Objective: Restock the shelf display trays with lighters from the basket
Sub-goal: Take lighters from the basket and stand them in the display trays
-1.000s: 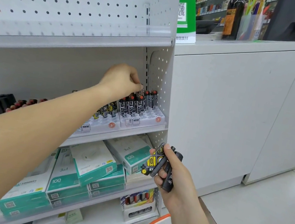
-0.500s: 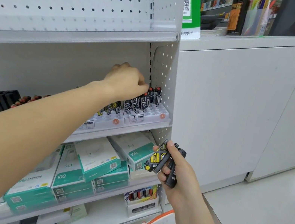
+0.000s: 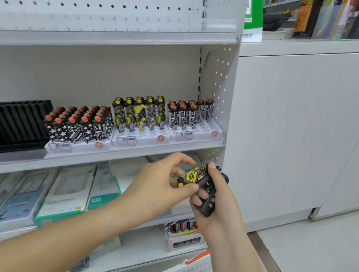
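Fingers [image 3: 189, 161] partly hiding yellow lighter [image 3: 194, 176]

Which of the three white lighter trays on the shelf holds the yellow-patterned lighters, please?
The middle tray: its lighters are yellow and black, while both neighbours hold black-and-white ones.

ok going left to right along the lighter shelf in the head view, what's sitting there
black ridged tray → tray of star-pattern lighters → tray of yellow-and-black lighters → tray of black-and-white lined lighters, beside the shelf's perforated end panel
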`<state>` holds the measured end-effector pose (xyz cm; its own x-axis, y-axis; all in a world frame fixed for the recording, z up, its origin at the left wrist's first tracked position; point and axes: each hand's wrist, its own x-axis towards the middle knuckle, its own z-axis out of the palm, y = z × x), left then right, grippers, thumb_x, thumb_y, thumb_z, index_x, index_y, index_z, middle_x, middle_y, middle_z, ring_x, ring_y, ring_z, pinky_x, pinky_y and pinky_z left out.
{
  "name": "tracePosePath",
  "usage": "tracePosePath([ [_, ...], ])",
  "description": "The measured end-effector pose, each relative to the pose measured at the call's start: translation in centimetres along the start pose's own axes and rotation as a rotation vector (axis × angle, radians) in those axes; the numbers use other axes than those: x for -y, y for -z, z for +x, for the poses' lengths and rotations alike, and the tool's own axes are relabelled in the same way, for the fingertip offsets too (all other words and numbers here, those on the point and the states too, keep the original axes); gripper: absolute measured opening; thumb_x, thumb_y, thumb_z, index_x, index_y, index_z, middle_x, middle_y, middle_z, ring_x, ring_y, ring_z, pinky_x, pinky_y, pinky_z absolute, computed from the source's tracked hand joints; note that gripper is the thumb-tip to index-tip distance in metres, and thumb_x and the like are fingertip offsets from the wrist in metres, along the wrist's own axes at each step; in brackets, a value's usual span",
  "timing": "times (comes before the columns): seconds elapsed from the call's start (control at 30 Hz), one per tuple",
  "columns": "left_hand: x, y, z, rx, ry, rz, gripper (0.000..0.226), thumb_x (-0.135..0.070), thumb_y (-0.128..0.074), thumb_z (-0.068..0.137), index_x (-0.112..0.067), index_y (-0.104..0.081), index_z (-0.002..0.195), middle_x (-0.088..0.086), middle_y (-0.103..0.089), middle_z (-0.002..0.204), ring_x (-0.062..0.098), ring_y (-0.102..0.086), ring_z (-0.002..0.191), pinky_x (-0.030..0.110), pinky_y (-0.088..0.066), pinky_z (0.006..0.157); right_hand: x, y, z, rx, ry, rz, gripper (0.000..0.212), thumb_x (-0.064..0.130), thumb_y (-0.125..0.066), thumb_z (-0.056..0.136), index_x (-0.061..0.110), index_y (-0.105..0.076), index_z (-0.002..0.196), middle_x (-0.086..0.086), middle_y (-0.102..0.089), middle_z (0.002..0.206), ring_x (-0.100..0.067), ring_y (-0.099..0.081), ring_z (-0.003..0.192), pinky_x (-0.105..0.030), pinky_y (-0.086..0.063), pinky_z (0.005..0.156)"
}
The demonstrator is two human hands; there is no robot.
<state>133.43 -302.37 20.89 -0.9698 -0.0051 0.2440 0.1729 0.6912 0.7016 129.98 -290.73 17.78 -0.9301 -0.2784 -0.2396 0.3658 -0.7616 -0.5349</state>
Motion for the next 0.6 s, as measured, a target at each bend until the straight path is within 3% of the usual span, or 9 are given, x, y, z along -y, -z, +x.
tracePosePath([
  [0.17,0.8,3.0,-1.2,-0.165,0.055,-0.300,0.016,-0.016,-0.072,0.084,-0.025,-0.060,0.091,-0.003,-0.070,0.067,0.014,-0.066,0.066,0.032,-0.054,0.070,-1.5,-1.2,-0.4,0.031,0.083,-0.206,0.014,0.022,-0.062,0.090,0.010,-0.057,0.083,-0.004,-0.057,0.066,-0.006,-0.034,0.035,-0.016,-0.026,0.033],
  [0.33,0.9,6.0,-1.8,-0.237,0.067,-0.535,0.014,-0.008,-0.064,0.089,-0.015,-0.064,0.100,0.005,-0.072,0.072,0.015,-0.071,0.072,0.025,-0.058,0.070,-2.7,-2.3,-1.1,0.115,0.062,-0.319,0.014,0.019,-0.062,0.089,0.007,-0.057,0.082,-0.006,-0.062,0.068,-0.006,-0.031,0.034,-0.017,-0.025,0.033],
  [0.5,1.2,7.2,-2.1,-0.179,0.030,-0.511,0.018,0.003,-0.056,0.091,-0.012,-0.064,0.097,0.006,-0.068,0.085,0.013,-0.069,0.072,0.023,-0.057,0.075,-3.7,-2.5,-1.5,0.152,0.010,-0.274,0.020,0.026,-0.060,0.088,0.006,-0.058,0.085,-0.010,-0.064,0.074,-0.006,-0.031,0.033,-0.017,-0.026,0.032],
  [0.6,1.1,7.1,-2.2,-0.111,0.014,-0.403,0.011,-0.006,-0.055,0.093,-0.011,-0.064,0.100,0.002,-0.067,0.096,0.008,-0.066,0.076,0.024,-0.055,0.081,-3.7,-2.3,-1.4,0.137,0.044,-0.293,0.016,0.020,-0.059,0.091,0.005,-0.061,0.088,-0.015,-0.068,0.082,-0.006,-0.032,0.034,-0.016,-0.027,0.033],
])
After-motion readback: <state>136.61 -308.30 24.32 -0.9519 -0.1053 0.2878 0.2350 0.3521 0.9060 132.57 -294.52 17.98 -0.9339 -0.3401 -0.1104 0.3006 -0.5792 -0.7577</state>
